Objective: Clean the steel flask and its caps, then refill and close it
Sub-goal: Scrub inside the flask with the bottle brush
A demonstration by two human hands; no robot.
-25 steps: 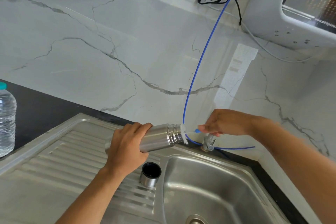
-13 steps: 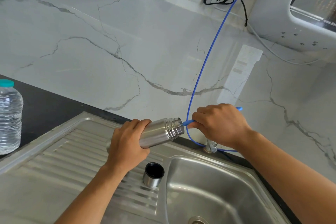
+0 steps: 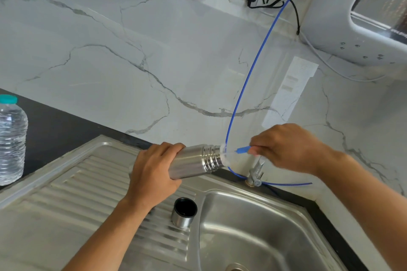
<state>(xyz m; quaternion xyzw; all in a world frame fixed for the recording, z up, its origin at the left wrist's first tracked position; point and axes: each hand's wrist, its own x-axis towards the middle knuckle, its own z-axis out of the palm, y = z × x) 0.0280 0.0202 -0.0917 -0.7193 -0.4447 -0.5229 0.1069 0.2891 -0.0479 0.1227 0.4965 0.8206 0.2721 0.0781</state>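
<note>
Flask (image 3: 193, 164) held level above drainboard (image 3: 66, 193), my left hand (image 3: 154, 171) wrapped around it. Right fingers (image 3: 259, 145) pinch brush handle (image 3: 242, 150); bristles (image 3: 224, 156) at mouth. I'd stroke straight along the bore.

1. I see a white marble-look wall (image 3: 110, 61) w/ grey veins, beyond both hands.
2. Black counter (image 3: 55, 125) left of them.
3. Steel sink basin (image 3: 253, 233) below; daylight glare upper right.
</note>
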